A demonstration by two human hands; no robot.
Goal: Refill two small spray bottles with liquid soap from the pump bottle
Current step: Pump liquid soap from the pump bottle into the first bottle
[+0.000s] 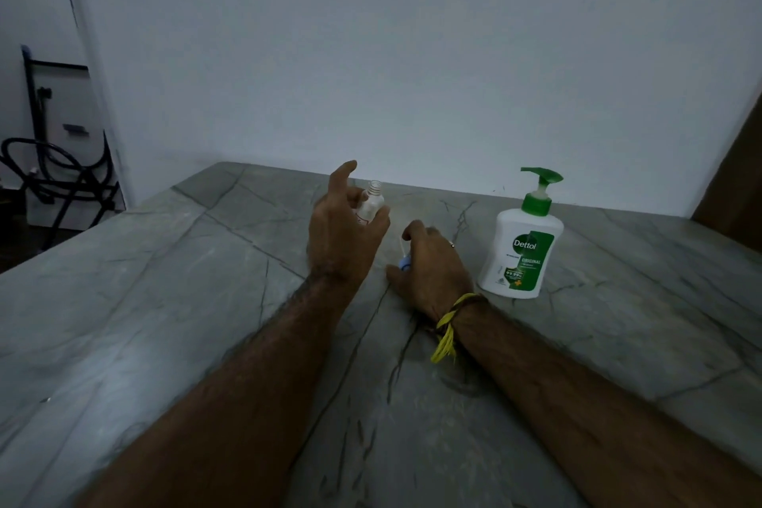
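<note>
Near the centre of the frame we see a small white spray bottle (371, 205) with its top off, the bare threaded neck pointing up and slightly right, faint red marks on its side. The left hand (342, 231) holds it off the grey veined marble countertop (165, 301), fingers wrapped round the body while the index finger sticks up free above the neck. Just right of it, the right hand (431, 260) lies low on the countertop, palm down and fingers curled over a small blue-and-white piece (405, 262), likely the spray head; only a sliver shows by the thumb, so we cannot tell how firmly it is gripped. A yellow and brown thread band (449, 326) circles the right wrist and a ring sits on one finger. Right of centre stands the white Dettol pump bottle (521, 243), upright, green pump nozzle pointing right, green label facing us, near but apart from the right hand. Both forearms reach up from the bottom edge toward the white wall (412, 54).
</note>
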